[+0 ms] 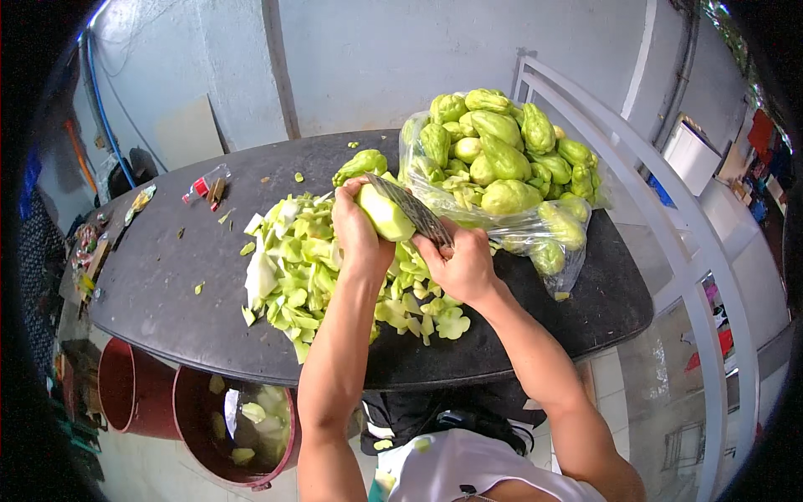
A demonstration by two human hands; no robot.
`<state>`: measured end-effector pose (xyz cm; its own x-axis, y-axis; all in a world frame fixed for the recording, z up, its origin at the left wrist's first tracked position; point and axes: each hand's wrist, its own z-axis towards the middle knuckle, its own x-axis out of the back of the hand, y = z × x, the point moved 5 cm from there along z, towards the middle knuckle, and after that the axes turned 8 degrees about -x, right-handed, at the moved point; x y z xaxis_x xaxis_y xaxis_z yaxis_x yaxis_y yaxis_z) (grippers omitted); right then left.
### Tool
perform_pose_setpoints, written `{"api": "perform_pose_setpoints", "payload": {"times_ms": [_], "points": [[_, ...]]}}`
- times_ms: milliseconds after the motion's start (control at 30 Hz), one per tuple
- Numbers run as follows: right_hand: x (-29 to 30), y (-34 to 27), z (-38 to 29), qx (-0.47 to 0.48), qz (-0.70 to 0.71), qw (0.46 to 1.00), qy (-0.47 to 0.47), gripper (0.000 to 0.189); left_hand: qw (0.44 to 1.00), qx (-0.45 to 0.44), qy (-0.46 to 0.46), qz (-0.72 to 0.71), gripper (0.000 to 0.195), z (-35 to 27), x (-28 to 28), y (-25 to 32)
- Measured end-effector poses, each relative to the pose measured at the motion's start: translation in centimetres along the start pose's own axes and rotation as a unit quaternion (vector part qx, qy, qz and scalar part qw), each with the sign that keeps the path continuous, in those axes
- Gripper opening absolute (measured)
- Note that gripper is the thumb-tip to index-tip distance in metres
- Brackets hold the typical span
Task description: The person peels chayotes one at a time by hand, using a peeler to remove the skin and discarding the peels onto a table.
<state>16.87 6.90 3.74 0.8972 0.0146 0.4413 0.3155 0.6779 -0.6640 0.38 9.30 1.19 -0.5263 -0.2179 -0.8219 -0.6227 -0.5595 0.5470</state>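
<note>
My left hand [359, 229] grips a mostly peeled chayote [388, 213], pale green and smooth, above the table. In my right hand [463, 260] is a knife with a broad dark blade [411, 210], its face lying along the right side of the chayote. Below both hands spreads a heap of green chayote peelings [301, 263]. One whole chayote [361, 164] rests just beyond my left hand. Behind my right hand, a clear plastic bag [411, 160] lies open, filled with many unpeeled chayotes [502, 141]. The knife's handle is mostly hidden by my fingers.
Everything lies on a dark oval table [169, 270]. A red-labelled plastic bottle piece [204, 184] and a wrapper [139, 204] sit at its left. Below the front edge stand a red bucket [182, 433] holding water and pale chayote pieces, and another red bucket [116, 389]. A white metal railing [680, 251] runs along the right.
</note>
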Motion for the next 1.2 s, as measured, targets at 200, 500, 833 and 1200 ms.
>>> {"api": "perform_pose_setpoints", "payload": {"times_ms": [200, 500, 833, 1200], "points": [[1.4, 0.0, 0.0, -0.042, 0.068, 0.996, -0.027, 0.018, 0.993, 0.001, 0.003, 0.119, 0.023, -1.0, -1.1, 1.9], [0.6, 0.4, -0.4, -0.047, 0.086, 0.995, -0.008, 0.020, 0.995, -0.028, 0.016, 0.091, 0.026, -0.9, -0.1, 0.5], [1.2, 0.6, -0.2, -0.068, 0.159, 0.985, -0.021, 0.027, 0.982, -0.052, -0.101, 0.153, 0.045, -1.4, -1.2, 1.2], [0.5, 2.7, 0.3, -0.088, 0.148, 0.985, -0.028, 0.035, 0.949, 0.005, -0.176, 0.263, 0.085, -1.9, -0.1, -3.1]]}}
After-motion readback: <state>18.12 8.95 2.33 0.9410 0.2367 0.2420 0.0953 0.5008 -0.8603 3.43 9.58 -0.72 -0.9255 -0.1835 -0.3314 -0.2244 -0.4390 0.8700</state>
